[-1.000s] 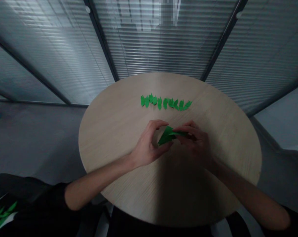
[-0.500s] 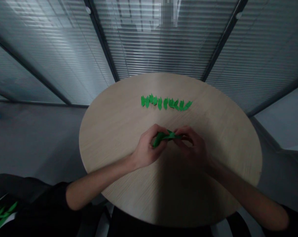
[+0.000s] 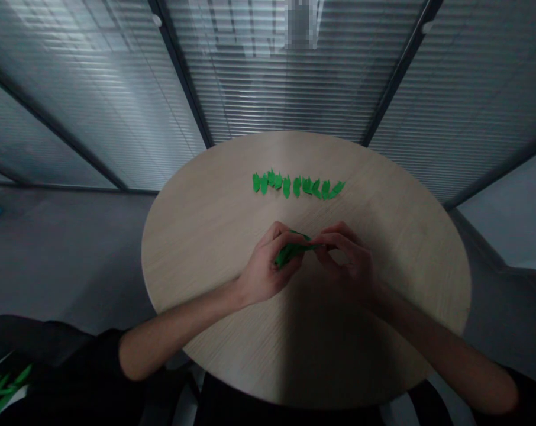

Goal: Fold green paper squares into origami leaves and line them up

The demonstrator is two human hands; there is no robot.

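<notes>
Over the middle of a round, light wooden table (image 3: 206,236), my left hand (image 3: 268,266) and my right hand (image 3: 350,263) meet, both pinched on one piece of green paper (image 3: 289,252). The paper is folded narrow and sits between my fingertips, partly hidden by them. Beyond my hands, a row of several small folded green paper pieces (image 3: 297,184) lies on the table.
Glass walls with closed blinds (image 3: 294,77) stand behind the table, with dark frame posts (image 3: 183,77). More green paper strips (image 3: 2,387) lie at the bottom left beside my dark sleeve. Grey floor surrounds the table.
The green paper in my hands has gone from a wider, open flap to a narrower, tighter fold. My fingers have closed further around it. The row of pieces has not moved.
</notes>
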